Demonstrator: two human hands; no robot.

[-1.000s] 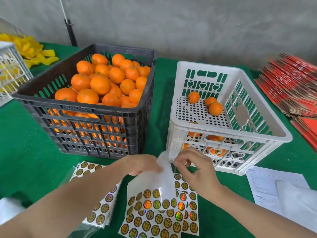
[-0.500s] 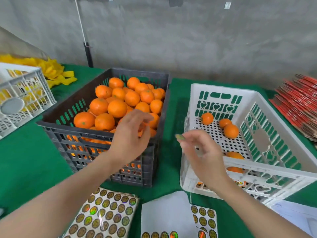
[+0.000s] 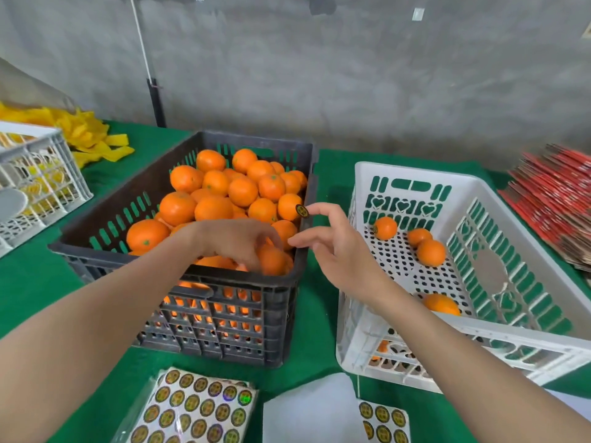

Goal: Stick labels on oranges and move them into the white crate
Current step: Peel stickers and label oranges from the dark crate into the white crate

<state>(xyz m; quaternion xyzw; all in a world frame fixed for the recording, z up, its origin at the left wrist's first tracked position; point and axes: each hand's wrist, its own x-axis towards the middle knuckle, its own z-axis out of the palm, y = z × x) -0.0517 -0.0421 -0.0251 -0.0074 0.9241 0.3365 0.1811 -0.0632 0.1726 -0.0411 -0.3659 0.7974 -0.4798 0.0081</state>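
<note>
Reaching into the dark grey slatted plastic crate (image 3: 96, 251) at the centre left of the frame, the left hand (image 3: 238, 243) is curled down over one round, glossy orange (image 3: 271, 260) in the near right corner of the heap. Its fingers are closed round the fruit, though the picture is blurred there. Just to the right, above the crate's right rim, the right hand (image 3: 339, 247) is held with its fingers spread apart and mostly straight. A small round dark label with a gold pattern (image 3: 302, 211) is carried on the tip of the index finger; whether the thumb touches it cannot be told. The label is near the gripped orange but not yet on it.

The step in hand is judged to be the picking of a fresh orange for labelling. At the right of the frame, a few oranges (image 3: 430, 252) lie on the floor of the white perforated plastic crate (image 3: 511, 327), while the dark crate is nearly full, so the task is taken to be at an early stage. Sheets of round gold stickers on white backing (image 3: 198, 407) lie on the green cloth-covered table (image 3: 32, 282) at the bottom of the frame.

For the next move the orange would need to be lifted clear of its neighbours and turned so that a smooth patch of peel is offered to the index finger. The label would then be pressed flat before the fruit is carried right and set down in the white crate
</note>
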